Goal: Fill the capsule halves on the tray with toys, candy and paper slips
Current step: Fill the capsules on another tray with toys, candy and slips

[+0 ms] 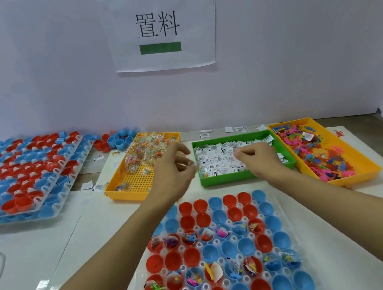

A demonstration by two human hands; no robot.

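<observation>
A tray of capsule halves (pixel 219 254) lay nearest on the counter (pixel 52 256), some halves holding toys, candy and slips. Behind it stood three bins in a row: candy packets (pixel 143 152) in the left bin (pixel 127 193), paper slips (pixel 225 157) in the middle bin (pixel 226 178), toys (pixel 312 147) in the right bin (pixel 357 172). Stacked capsule trays (pixel 21 178) sat far left. A paper sign (pixel 157 24) hung on the wall behind.
</observation>
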